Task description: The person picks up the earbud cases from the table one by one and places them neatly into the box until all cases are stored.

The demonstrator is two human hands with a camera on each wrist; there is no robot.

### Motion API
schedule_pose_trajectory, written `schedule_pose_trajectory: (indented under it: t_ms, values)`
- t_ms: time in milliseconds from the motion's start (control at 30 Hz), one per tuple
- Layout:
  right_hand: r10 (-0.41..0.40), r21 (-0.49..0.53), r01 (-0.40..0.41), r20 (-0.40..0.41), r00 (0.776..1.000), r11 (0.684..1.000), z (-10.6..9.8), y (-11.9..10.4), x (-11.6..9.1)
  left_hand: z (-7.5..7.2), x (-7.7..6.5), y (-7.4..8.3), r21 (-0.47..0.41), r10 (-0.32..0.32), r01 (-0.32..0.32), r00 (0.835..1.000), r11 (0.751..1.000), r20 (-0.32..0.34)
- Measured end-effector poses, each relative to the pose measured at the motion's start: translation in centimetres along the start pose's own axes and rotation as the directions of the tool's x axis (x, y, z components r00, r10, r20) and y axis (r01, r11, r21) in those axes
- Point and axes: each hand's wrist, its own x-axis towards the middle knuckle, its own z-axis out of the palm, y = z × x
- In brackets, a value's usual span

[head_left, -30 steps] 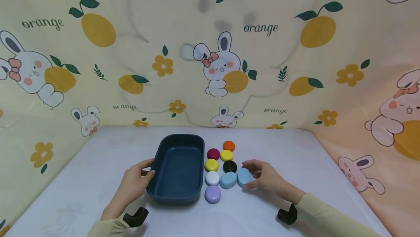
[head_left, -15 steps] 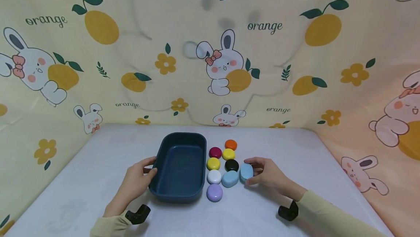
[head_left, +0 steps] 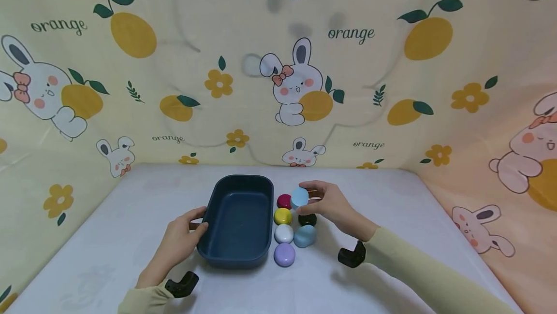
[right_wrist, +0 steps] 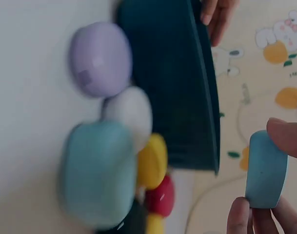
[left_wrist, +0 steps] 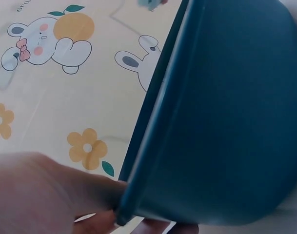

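Observation:
My left hand [head_left: 179,240] grips the left rim of a dark blue rectangular tub [head_left: 235,229], thumb at the rim and fingers against the outer wall in the left wrist view. Nothing lies inside the tub. My right hand [head_left: 337,207] pinches a light blue rounded block [right_wrist: 266,170] between thumb and fingertips, raised over the far part of a group of glossy rounded pieces. Below and nearer are a second light blue block [head_left: 305,236], a black piece [head_left: 307,220], a yellow one [head_left: 283,216], a white one [head_left: 284,234] and a purple one [head_left: 285,254]. A dark red piece [head_left: 284,201] is partly covered.
The pieces stand close along the tub's right wall on a white-covered table [head_left: 130,236]. Behind rises a cream cloth backdrop [head_left: 243,29] printed with rabbits and oranges. A black camera mount [head_left: 182,285] sits on each wrist.
My right hand has lifted the light blue block from the group's right side and carried it left and away from me, over the far pieces. My left hand has kept its place on the tub.

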Motion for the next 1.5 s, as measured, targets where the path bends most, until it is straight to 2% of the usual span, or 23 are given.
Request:
schedule_pose_trajectory:
  t_ms: [200, 400, 600, 800, 1100, 1300, 1500]
  values:
    - [-0.045, 0.032, 0.042, 0.08, 0.996, 0.999, 2.9, -2.6, 2.2, -0.1, 0.0, -0.2, -0.006, -0.006, 0.006, 1.0, 1.0, 0.008]
    - [-0.094, 0.033, 0.091, 0.112, 0.989, 0.995, 6.0, -4.9, 4.5, -0.1, 0.0, -0.5, -0.008, 0.005, -0.005, 1.0, 1.0, -0.001]
    - [-0.139, 0.027, 0.136, 0.14, 0.98, 0.99, 8.9, -5.5, 7.0, -0.1, 0.1, -0.8, -0.032, 0.017, -0.017, 1.0, 0.999, -0.008]
    - [-0.097, 0.042, 0.091, 0.163, 0.982, 0.995, 11.3, -4.8, 9.0, -0.3, -0.1, -0.8, -0.06, 0.013, -0.013, 1.0, 0.998, -0.01]
    - [-0.021, -0.051, 0.03, 0.177, 0.984, 0.998, 12.3, -3.4, 9.5, 0.3, -0.2, -0.9, -0.089, 0.001, -0.002, 1.0, 0.996, -0.012]
    - [-0.001, -0.093, 0.02, 0.205, 0.979, 0.995, 12.2, -3.8, 9.9, 0.3, -0.2, -1.0, -0.076, 0.001, -0.003, 1.0, 0.997, -0.032]
    - [0.05, -0.101, -0.031, 0.198, 0.979, 0.994, 12.9, -3.9, 10.6, 0.1, -0.1, -0.9, -0.066, 0.018, -0.021, 0.999, 0.998, -0.04]
